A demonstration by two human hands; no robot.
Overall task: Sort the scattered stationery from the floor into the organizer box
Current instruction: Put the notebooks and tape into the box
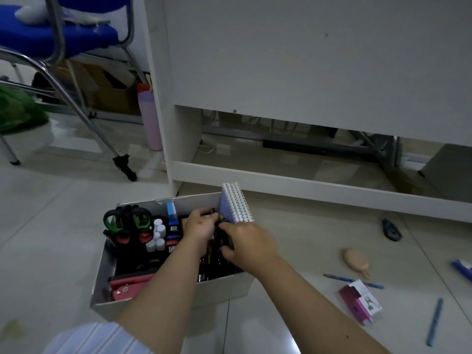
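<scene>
Over organizer box (176, 290) on floor (51, 226), both hands meet in its right part. Left hand (198, 227) curls around dark pens; right hand (249, 242) pinches dark item just beside it. Spiral notebooks (236, 204) stand upright beyond hands. Well right of hands on floor: blue pens (353, 280), pink box (360, 301).
</scene>
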